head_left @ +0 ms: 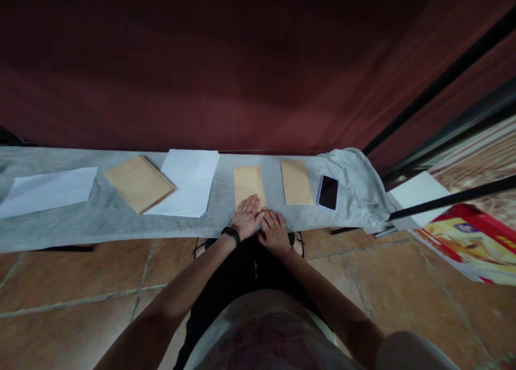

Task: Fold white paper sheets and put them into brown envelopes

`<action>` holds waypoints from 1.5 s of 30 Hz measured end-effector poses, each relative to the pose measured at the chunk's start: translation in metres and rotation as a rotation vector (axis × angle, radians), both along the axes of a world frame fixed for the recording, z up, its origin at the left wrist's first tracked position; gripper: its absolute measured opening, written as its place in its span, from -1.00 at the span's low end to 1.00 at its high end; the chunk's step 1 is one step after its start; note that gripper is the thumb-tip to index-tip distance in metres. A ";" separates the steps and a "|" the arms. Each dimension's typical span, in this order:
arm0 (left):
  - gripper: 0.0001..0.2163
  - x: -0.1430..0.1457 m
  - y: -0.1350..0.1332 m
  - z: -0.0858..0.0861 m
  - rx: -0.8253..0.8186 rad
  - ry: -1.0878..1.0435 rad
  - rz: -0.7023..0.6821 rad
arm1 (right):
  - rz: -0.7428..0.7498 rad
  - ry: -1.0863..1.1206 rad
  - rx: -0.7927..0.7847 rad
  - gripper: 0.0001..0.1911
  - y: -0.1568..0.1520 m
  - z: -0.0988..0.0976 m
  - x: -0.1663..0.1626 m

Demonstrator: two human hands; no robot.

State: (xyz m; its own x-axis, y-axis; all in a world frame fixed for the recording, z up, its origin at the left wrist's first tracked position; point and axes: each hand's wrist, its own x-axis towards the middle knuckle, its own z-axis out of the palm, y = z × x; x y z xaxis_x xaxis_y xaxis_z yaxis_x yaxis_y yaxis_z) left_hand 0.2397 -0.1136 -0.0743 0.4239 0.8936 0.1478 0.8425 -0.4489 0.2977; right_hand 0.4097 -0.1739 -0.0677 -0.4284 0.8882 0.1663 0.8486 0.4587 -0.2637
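Note:
A brown paper envelope lies upright on the grey cloth in front of me. My left hand, with a black band on the wrist, rests over its near end, fingers stretched out. Beside it, at the cloth's near edge, my right hand lies with its fingers spread, close to the envelope's lower right corner. Neither hand grips anything. Another brown envelope is to the right, apart from both hands. The near end of the first envelope is hidden under my left hand.
On the long cloth-covered bench, a stack of brown envelopes overlaps white paper sheets. More white paper lies far left. A phone is at right. Beyond the bench's right end are black bars and a red-and-yellow box.

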 end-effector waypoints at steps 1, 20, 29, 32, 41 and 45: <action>-0.38 0.002 0.008 -0.001 -0.003 0.001 -0.007 | -0.003 0.003 0.005 -0.30 0.000 0.000 0.000; -0.41 0.021 0.106 0.004 0.011 0.054 0.057 | -0.001 0.058 0.007 -0.25 0.000 0.005 0.002; -0.42 0.013 0.080 0.003 -0.010 0.081 -0.036 | 0.004 0.067 0.012 -0.27 0.001 0.003 0.001; -0.43 0.011 0.071 0.002 0.004 0.074 -0.061 | 0.000 0.074 0.016 -0.27 0.001 0.004 0.001; -0.46 0.000 0.025 0.004 0.019 0.067 -0.073 | -0.001 0.080 0.051 -0.34 0.001 0.000 0.001; -0.42 -0.010 -0.009 0.007 0.051 0.104 -0.116 | -0.019 0.077 0.037 -0.40 0.000 0.001 0.001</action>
